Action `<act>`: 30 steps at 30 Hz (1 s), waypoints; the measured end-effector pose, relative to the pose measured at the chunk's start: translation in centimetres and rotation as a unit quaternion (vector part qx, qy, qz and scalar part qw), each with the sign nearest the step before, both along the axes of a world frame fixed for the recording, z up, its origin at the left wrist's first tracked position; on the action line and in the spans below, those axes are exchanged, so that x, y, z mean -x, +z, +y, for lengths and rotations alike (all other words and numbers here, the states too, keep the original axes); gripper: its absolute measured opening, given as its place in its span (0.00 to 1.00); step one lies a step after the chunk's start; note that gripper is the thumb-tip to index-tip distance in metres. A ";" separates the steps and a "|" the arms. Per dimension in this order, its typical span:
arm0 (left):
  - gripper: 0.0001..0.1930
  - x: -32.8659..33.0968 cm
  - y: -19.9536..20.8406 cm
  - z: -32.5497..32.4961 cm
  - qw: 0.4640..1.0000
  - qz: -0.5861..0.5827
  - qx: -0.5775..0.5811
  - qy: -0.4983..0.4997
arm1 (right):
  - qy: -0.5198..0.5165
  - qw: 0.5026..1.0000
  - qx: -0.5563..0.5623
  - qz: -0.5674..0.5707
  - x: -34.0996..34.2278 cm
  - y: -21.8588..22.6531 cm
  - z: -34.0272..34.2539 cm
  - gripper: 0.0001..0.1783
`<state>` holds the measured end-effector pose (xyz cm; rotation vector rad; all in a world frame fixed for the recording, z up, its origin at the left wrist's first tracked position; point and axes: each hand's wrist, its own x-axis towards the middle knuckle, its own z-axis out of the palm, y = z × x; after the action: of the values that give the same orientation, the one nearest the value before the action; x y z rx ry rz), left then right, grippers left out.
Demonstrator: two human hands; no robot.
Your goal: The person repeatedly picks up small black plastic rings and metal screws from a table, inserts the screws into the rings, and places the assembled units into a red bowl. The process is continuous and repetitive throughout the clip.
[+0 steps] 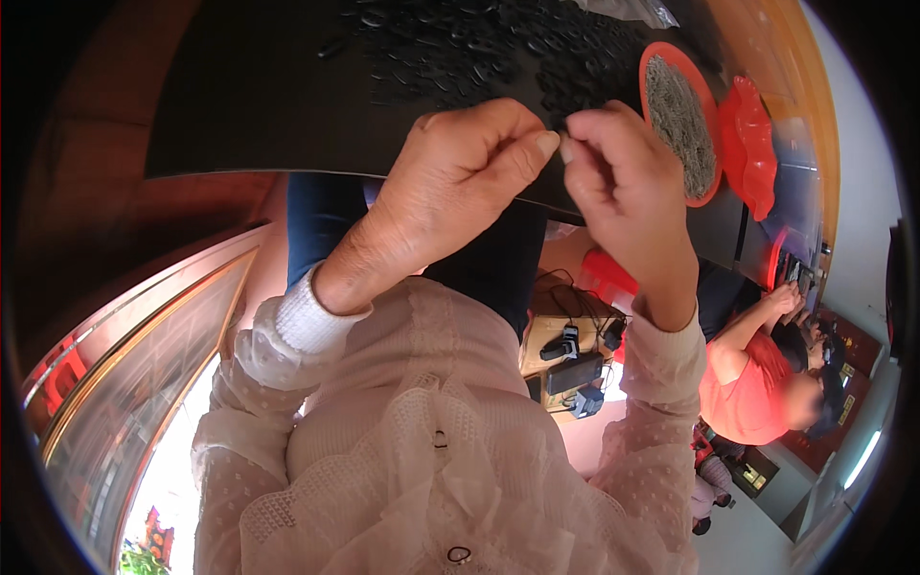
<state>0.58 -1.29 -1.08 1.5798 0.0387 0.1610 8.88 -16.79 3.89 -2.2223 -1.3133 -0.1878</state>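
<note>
Across the desk (259, 110) from me, the person in the frilled pale blouse has both hands raised near its front edge, fingertips nearly meeting. The left hand (470, 172) is pinched narrow, thumb pressed to a curled forefinger; the right hand (623, 172) is pinched too, its other fingers folded in. Between them they appear to share a small piece (563, 134), too tiny and half covered for me to say what kind it is.

Just beyond the knuckles lie many loose black pieces (450, 57), scattered over the dark top. Beside the right hand is an orange bowl (698, 79) full of fine grey bits (678, 125), with a red wavy-edged dish (747, 144) next to it.

To my mind, the likeliest trouble is a slip: a grip that small leaves little to hold, so a twist or too hard a pull could send the piece flying. So near the edge, it could drop into the lap; falling the other way, it could get lost among the black ones. The bowl worries me as well. A careless outward swing of the right hand could catch its rim and spill the grey bits.
</note>
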 end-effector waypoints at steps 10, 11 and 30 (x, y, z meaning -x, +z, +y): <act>0.08 -0.2 1.1 -0.3 0.994 0.047 0.093 0.019 | 0.013 0.993 -0.013 -0.121 1.4 -1.7 0.2 0.12; 0.08 -0.3 1.0 -0.3 0.994 0.042 0.097 0.016 | 0.015 0.994 -0.030 -0.102 1.3 -1.8 0.1 0.12; 0.06 0.2 0.6 -0.2 0.997 0.028 0.070 0.004 | 0.027 0.990 -0.128 0.042 0.4 -2.8 0.1 0.05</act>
<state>0.42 -1.53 -0.50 1.4444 0.0977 0.1174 8.51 -16.66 1.09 -1.9561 -1.2282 -0.2274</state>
